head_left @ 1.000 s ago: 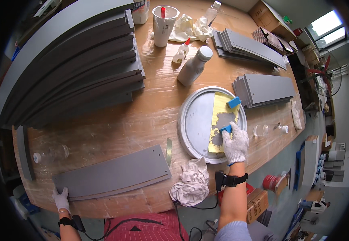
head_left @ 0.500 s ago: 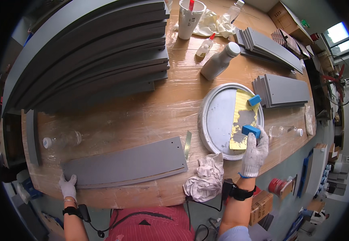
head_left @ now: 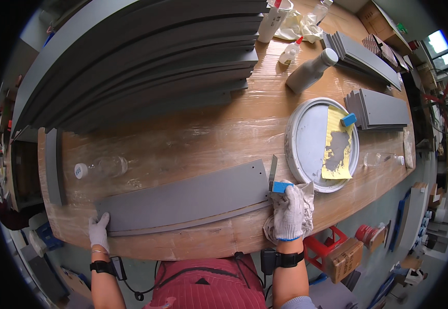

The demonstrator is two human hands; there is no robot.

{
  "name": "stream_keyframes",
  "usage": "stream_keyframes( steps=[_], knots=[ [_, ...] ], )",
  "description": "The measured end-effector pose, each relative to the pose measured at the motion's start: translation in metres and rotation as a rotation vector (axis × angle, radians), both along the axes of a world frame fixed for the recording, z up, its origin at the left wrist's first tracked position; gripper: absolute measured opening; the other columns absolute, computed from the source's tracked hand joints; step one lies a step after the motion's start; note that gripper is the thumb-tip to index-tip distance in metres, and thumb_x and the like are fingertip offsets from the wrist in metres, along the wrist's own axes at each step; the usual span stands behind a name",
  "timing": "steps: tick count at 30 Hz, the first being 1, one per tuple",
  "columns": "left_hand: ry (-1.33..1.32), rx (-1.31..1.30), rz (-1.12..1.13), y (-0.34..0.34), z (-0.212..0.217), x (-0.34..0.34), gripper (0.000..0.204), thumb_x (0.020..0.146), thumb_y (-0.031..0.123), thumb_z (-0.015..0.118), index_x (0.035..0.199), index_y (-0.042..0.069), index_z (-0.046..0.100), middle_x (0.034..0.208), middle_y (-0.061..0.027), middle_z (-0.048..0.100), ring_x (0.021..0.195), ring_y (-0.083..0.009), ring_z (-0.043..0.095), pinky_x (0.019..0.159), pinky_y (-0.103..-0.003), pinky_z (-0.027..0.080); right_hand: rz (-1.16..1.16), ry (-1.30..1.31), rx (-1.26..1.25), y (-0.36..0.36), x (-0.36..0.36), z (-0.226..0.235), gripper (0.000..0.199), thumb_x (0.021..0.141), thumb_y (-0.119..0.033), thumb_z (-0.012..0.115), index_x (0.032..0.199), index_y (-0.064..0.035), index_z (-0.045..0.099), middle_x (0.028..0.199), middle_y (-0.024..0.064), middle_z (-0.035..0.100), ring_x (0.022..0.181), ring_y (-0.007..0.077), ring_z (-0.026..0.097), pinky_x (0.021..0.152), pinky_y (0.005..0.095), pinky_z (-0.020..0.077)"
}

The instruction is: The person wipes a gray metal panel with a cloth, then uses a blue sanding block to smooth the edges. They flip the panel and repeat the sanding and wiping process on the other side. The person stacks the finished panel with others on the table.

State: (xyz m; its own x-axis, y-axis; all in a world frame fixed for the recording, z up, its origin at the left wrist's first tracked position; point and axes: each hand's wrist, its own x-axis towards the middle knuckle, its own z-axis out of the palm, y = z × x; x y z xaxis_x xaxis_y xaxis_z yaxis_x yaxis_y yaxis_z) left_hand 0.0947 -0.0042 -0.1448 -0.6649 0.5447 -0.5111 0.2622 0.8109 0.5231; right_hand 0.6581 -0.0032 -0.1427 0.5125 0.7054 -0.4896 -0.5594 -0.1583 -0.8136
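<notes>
A long, slightly curved grey panel [head_left: 188,198] lies flat near the front of the table, with small holes at its right end and a brown line along its near edge. My gloved left hand [head_left: 99,230] grips the panel's near left corner, thumb apart from the fingers. My gloved right hand [head_left: 289,211] is closed round a blue block [head_left: 282,187] beside the panel's right end. Under and beside that hand is a crumpled whitish rag [head_left: 308,198], partly hidden. A thin metal strip [head_left: 273,171] reaches up just behind the block.
Beyond the rag sits a round grey lid [head_left: 298,149] bearing yellow paper [head_left: 343,167] smeared grey and a second blue block [head_left: 348,120]. Stacked grey panels [head_left: 151,56] fill the back left; smaller stacks [head_left: 383,110] stand right. A grey bottle [head_left: 311,72] and clear bottle [head_left: 108,166] are also there.
My right hand has carried the blue block from the yellow paper leftward and nearer, to the panel's right end. My left hand stays at the panel's corner. The whole view has shifted.
</notes>
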Motion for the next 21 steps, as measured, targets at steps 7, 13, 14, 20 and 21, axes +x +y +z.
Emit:
stream_keyframes(
  steps=[7,13,14,20,21],
  knots=[
    [-0.545,-0.023,0.177,0.002,0.023,-0.03,0.05,0.096,0.034,0.069,0.134,0.003,0.06,0.116,-0.0114,0.069,0.101,-0.0251,0.069,0.087,-0.045,0.057,-0.058,0.101,0.016,0.014,-0.026,0.04,0.04,0.098,-0.029,0.063,0.132,-0.0075,0.056,0.121,0.0124,0.064,0.103,0.0294,0.064,0.093,0.0435,0.0521],
    [-0.586,0.056,0.12,-0.011,0.0,-0.059,0.046,0.097,0.04,0.066,0.129,0.008,0.063,0.115,-0.0077,0.07,0.098,-0.0245,0.069,0.082,-0.039,0.057,0.025,-0.538,-0.03,-0.017,-0.025,0.063,0.038,0.096,-0.012,0.064,0.132,-0.0017,0.054,0.116,0.0129,0.064,0.101,0.0204,0.065,0.09,0.0357,0.0554],
    [-0.574,0.056,0.109,-0.011,0.0,-0.06,0.046,0.097,0.041,0.066,0.129,0.008,0.063,0.115,-0.0075,0.07,0.097,-0.024,0.069,0.079,-0.039,0.057,0.069,-0.727,-0.007,-0.022,-0.022,0.052,0.039,0.093,-0.003,0.063,0.131,0.0011,0.054,0.117,0.0132,0.065,0.099,0.017,0.064,0.089,0.0315,0.0542],
    [-0.556,-0.039,0.107,0.0,0.018,-0.044,0.049,0.098,0.042,0.064,0.134,0.01,0.061,0.117,-0.0056,0.069,0.096,-0.0217,0.069,0.075,-0.039,0.057,0.296,-1.119,-0.164,-0.034,-0.036,0.052,0.039,0.084,0.002,0.071,0.123,0.0053,0.065,0.122,0.0135,0.067,0.106,0.02,0.065,0.095,0.0334,0.0518],
    [-0.555,-0.036,0.114,0.001,0.02,-0.043,0.049,0.098,0.042,0.064,0.135,0.01,0.06,0.118,-0.0053,0.069,0.096,-0.0216,0.069,0.075,-0.039,0.057,0.269,-1.155,-0.115,-0.031,-0.04,0.051,0.039,0.083,0.001,0.072,0.122,0.0043,0.066,0.117,0.0141,0.068,0.103,0.0214,0.067,0.092,0.0335,0.0528]
  ],
)
